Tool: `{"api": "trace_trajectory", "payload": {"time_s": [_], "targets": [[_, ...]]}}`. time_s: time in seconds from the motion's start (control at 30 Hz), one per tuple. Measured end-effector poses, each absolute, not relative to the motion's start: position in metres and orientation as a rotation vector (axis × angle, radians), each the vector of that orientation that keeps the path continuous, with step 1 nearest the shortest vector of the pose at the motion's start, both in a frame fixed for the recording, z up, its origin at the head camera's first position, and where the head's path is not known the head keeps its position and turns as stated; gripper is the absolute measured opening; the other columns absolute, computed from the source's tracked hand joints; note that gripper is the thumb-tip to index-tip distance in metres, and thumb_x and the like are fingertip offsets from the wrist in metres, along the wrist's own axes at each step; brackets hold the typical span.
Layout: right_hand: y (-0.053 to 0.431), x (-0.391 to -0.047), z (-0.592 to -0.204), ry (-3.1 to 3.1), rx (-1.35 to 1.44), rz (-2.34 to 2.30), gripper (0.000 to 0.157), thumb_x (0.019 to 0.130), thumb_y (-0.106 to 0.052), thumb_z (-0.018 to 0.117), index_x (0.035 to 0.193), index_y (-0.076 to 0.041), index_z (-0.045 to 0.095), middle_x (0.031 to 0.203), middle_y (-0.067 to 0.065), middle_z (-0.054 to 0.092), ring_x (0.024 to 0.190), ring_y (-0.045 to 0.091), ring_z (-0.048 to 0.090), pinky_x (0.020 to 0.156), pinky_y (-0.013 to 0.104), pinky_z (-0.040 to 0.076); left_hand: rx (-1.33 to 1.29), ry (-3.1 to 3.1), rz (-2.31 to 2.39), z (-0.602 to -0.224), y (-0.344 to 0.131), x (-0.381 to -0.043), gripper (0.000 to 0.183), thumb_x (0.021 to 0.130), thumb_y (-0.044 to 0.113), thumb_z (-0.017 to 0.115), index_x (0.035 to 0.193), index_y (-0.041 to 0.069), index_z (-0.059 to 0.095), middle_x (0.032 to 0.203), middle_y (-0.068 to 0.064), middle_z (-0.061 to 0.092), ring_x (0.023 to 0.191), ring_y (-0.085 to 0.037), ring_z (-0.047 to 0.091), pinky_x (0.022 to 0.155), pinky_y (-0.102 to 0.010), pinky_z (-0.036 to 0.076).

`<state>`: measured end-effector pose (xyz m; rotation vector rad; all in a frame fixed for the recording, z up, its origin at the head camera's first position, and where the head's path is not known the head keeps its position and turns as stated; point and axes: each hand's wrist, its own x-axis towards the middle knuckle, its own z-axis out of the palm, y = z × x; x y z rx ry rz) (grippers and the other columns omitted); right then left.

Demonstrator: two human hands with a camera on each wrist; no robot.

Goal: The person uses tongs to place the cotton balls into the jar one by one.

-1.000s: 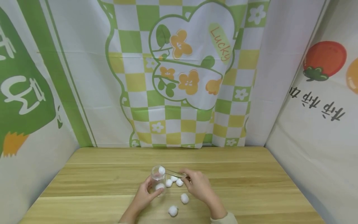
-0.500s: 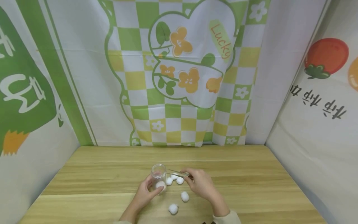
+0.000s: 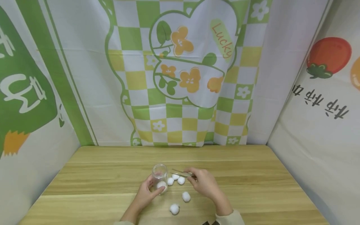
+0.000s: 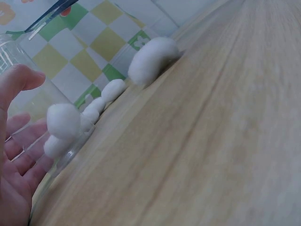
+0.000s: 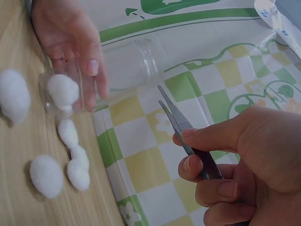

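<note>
My left hand (image 3: 144, 194) holds a clear jar (image 3: 159, 171) upright on the table, thumb on one side and fingers on the other. At the jar's bottom lie white cotton balls (image 4: 64, 121), two showing in the left wrist view. My right hand (image 3: 206, 183) pinches metal tweezers (image 5: 176, 117) between thumb and fingers. The tweezers' tips are slightly apart with nothing between them, to the right of the jar's open mouth. Below the tweezers in the head view, loose cotton balls (image 3: 181, 180) sit in a cluster close to the jar.
Nearer the front, two more cotton balls lie apart: one cotton ball (image 3: 186, 197) right of the jar, another cotton ball (image 3: 174, 209) closer to the edge. The wooden table (image 3: 112, 168) backs onto a checked green and yellow curtain (image 3: 180, 118).
One second ago the tweezers held a cotton ball at the jar's mouth; it has been let go into the jar. The right hand and tweezers have drawn back rightward. My left hand keeps its place.
</note>
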<state>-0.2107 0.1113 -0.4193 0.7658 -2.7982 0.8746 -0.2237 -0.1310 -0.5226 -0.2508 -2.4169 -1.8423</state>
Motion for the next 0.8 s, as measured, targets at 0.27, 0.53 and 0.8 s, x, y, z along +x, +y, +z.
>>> {"api": "trace_trajectory", "payload": {"time_s": [0.27, 0.53, 0.8], "targets": [[0.115, -0.208, -0.427, -2.778, 0.848, 0.873, 0.021, 0.088, -0.008, 0.066, 0.109, -0.009, 0.069, 0.094, 0.010, 0.076, 0.078, 0.019, 0.072, 0.062, 0.016, 0.053, -0.253, -2.417, -1.825, -0.523, -0.128, -0.224, 0.061, 0.080, 0.012, 0.076, 0.134, -0.001, 0.050, 0.132, -0.021, 0.060, 0.124, -0.037, 0.057, 0.109, -0.041, 0.047], [0.133, -0.204, -0.436, -2.812, 0.931, 0.948, 0.023, 0.089, -0.007, 0.063, 0.112, -0.004, 0.067, 0.102, 0.015, 0.074, 0.083, 0.023, 0.072, 0.069, 0.018, 0.057, -0.261, -2.421, -1.811, -0.522, -0.130, -0.223, 0.061, 0.080, 0.013, 0.075, 0.134, -0.001, 0.050, 0.132, -0.022, 0.060, 0.124, -0.037, 0.057, 0.109, -0.043, 0.047], [0.151, -0.204, -0.438, -2.844, 0.905, 0.913, 0.025, 0.090, -0.008, 0.063, 0.114, -0.003, 0.066, 0.103, 0.015, 0.074, 0.089, 0.028, 0.072, 0.074, 0.030, 0.062, -0.257, -2.412, -1.841, -0.521, -0.130, -0.224, 0.062, 0.081, 0.012, 0.075, 0.135, -0.002, 0.048, 0.134, -0.024, 0.058, 0.126, -0.039, 0.055, 0.110, -0.048, 0.044]]}}
